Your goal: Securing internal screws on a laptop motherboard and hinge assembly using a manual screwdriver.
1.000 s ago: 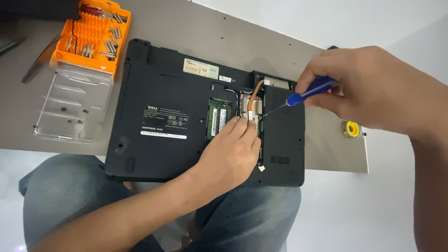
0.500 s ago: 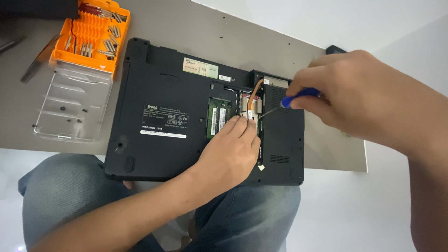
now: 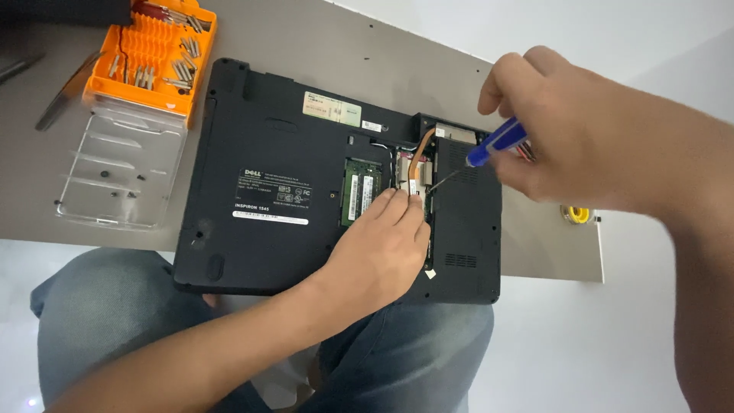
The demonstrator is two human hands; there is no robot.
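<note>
- Black plastic laptop [image 3: 306,191], turned underside up, lies on the grey surface [image 3: 321,46], its near edge overhanging the person's knees.
- Right hand [image 3: 589,138] is clamped around a blue-handled screwdriver [image 3: 497,141], whose thin metal tip angles down into the open bay beside the copper heat pipe [image 3: 417,157].
- Left hand [image 3: 382,245] rests flat on the laptop, fingers together, fingertips at the edge of that bay, holding nothing.
- Green memory boards [image 3: 361,187] sit just left of those fingertips.
- Orange bit tray [image 3: 153,50] and its clear plastic lid [image 3: 122,172] lie left of the laptop.
- Small yellow roll [image 3: 577,214] sits at the surface's right end.
</note>
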